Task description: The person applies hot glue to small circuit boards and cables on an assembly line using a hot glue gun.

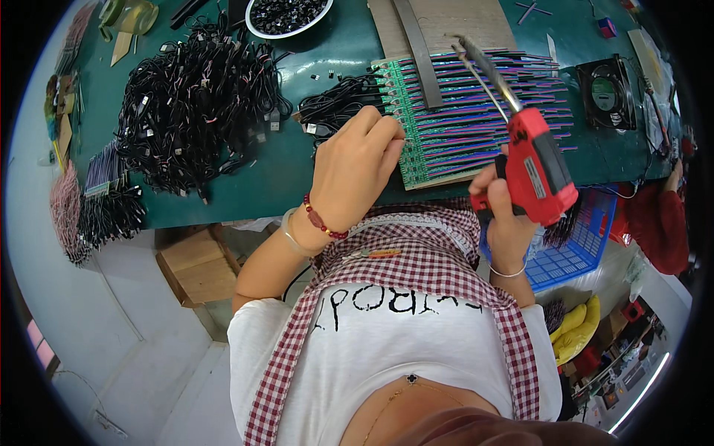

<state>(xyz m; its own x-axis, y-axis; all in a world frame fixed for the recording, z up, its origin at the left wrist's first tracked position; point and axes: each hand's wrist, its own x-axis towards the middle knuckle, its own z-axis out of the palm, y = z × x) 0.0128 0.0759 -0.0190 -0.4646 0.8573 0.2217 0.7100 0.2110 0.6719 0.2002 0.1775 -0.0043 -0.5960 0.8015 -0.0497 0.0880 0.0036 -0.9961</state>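
My right hand (504, 223) is wrapped round the grip of a red and black soldering gun (537, 167). Its metal tip points up and away over a row of green circuit boards (416, 152), which have blue, pink and black wires (483, 111) running off to the right. At the left edge of those boards my left hand (358, 165) is closed, fingertips pinched together. Whatever sits between them is hidden. Just beyond that hand lies a small bundle of black cables (338, 100).
A big heap of black cables with plugs (197, 111) covers the table's left part. A white bowl of small black parts (288, 33) stands behind. One flat metal bar (418, 56) crosses the boards. At right are a black fan (606, 93) and, below the table, a blue crate (573, 256).
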